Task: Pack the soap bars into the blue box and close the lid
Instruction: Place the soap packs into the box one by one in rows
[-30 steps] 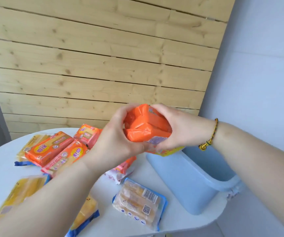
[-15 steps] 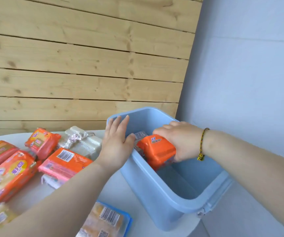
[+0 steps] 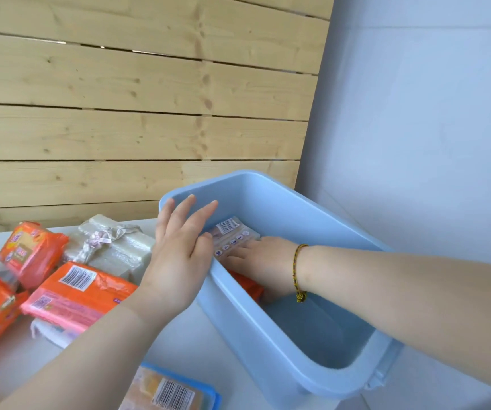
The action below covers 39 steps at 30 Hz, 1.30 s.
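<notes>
Progress: packing is only getting started, by my reading; two packs are lying in the box while at least five are waiting outside it
Left to do: the remaining soap is needing to go in, then the lid; no lid is showing anywhere in view
Blue box: standing open at the right end of the table, most of its floor showing bare
In the box: a pale pack, barcode up, is lying against the far left corner; an orange pack is sitting just nearer, partly hidden under the right hand
Right hand: reaching down inside the box, fingers lying flat on the orange pack and touching the pale one, gripping nothing
Left hand: resting on the box's left rim with fingers straight, apparently steadying it; the two hands are apart
On the table: three orange packs are lying left of the box, with a white ribboned pack behind them and a blue-edged pack nearest the camera
</notes>
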Available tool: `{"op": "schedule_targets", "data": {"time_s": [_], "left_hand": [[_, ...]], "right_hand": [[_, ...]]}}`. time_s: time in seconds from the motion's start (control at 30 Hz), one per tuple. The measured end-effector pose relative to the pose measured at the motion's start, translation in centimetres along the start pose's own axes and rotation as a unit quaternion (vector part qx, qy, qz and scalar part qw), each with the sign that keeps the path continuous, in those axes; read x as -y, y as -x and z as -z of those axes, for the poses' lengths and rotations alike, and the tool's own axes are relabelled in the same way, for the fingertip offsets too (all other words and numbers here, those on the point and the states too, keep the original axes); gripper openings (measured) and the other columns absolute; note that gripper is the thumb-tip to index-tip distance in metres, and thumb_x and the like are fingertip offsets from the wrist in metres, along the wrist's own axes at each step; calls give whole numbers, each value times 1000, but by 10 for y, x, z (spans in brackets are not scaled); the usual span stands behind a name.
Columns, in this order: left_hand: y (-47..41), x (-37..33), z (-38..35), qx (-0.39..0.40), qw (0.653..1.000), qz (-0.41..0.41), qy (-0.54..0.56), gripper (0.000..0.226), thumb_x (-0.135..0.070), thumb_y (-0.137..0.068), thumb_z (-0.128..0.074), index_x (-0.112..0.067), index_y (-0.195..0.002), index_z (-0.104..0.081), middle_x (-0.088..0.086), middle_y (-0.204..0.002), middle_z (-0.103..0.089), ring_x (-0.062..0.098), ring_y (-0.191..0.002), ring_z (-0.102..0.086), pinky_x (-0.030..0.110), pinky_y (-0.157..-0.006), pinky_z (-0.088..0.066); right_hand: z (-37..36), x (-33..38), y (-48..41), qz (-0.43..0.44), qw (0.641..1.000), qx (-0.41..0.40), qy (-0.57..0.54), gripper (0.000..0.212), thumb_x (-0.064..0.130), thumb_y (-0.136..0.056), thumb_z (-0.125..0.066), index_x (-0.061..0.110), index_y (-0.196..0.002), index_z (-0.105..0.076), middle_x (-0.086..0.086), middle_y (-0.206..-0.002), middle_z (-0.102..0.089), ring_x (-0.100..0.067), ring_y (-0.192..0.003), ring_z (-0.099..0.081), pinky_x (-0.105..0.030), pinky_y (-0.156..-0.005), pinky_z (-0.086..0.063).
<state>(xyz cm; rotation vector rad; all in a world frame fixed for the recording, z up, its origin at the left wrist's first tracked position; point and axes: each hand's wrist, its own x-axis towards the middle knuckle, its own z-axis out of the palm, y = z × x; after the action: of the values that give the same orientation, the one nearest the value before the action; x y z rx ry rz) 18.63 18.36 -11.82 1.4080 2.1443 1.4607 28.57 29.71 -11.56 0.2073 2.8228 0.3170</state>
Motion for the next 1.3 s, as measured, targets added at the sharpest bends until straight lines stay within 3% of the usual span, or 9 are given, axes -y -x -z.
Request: {"op": "schedule_targets", "data": {"time_s": [0.23,0.37,0.5,0.6,0.73,0.83,0.93,1.13,1.3], "left_hand": [[2,2,2,10,1000,-4,10,47,-5,-91,-32,-27,-132,-39,-5,-151,-19,2,-137,1,8,-96,1],[1,1,1,10,1000,-1,11,47,-6,-91,-32,-27,-133,-38,-5,-152,-19,2,-138,2,9,-96,0],[1,4,1,11,1000,-5,5,46,-10,-92,-32,-27,-133,-37,-6,-152,-18,0,-137,2,11,-98,0],[1,5,0,11,1000,-7,6,47,-25,-87,-29,-29,-132,-38,-7,-152,-18,-1,-136,3,11,-99,1],[1,5,-2,-1,1000,-7,15,57,-30,-76,-23,-29,-131,-40,-7,-151,-19,-13,-125,3,10,-100,2],[3,6,-2,-8,1000,-13,19,60,-28,-74,-22,-29,-131,-40,-5,-151,-19,-12,-125,3,13,-101,1],[3,5,-3,-12,1000,-17,15,60,-29,-74,-21,-29,-131,-41,-5,-151,-19,-3,-135,2,14,-102,1],[1,7,-1,2,1000,-13,-16,43,-17,-92,-28,-28,-132,-40,-2,-153,-17,5,-139,3,21,-107,-4],[3,0,12,63,996,8,-63,43,-26,-94,-27,-29,-137,-30,-4,-155,-11,8,-141,8,31,-113,-4]], "right_hand": [[14,-16,12,-134,986,24,-99,77,31,-63,-78,9,-124,-36,-11,-124,-40,-29,-110,-49,-32,-84,-46],[7,-16,16,-199,961,155,-110,120,26,-64,-79,24,-145,10,-12,-145,-16,-33,-114,-54,-41,-94,-47],[-7,-11,1,-220,956,144,-129,121,20,-72,-73,25,-139,27,-13,-153,-1,-33,-116,-54,-37,-91,-46],[-15,-20,-2,-222,954,107,-168,113,22,-73,-72,18,-144,15,-17,-152,-18,-32,-130,-40,-40,-105,-38],[-21,-22,-6,-206,951,77,-215,93,24,-74,-71,15,-144,-11,-18,-138,-43,-34,-121,-48,-40,-98,-43],[-24,-23,-7,-199,962,74,-173,93,27,-75,-69,15,-144,-9,-17,-135,-43,-35,-117,-51,-40,-95,-46],[-25,-21,-10,-190,960,65,-198,72,24,-84,-59,14,-142,-18,-18,-136,-43,-35,-118,-49,-42,-96,-44],[-6,-16,-6,-191,963,122,-146,107,26,-65,-77,17,-144,-6,-17,-134,-44,-32,-118,-51,-41,-99,-45],[30,-9,27,-236,958,84,-141,63,20,-79,-64,14,-136,-36,-9,-132,-53,-26,-117,-52,-31,-95,-43]]}}
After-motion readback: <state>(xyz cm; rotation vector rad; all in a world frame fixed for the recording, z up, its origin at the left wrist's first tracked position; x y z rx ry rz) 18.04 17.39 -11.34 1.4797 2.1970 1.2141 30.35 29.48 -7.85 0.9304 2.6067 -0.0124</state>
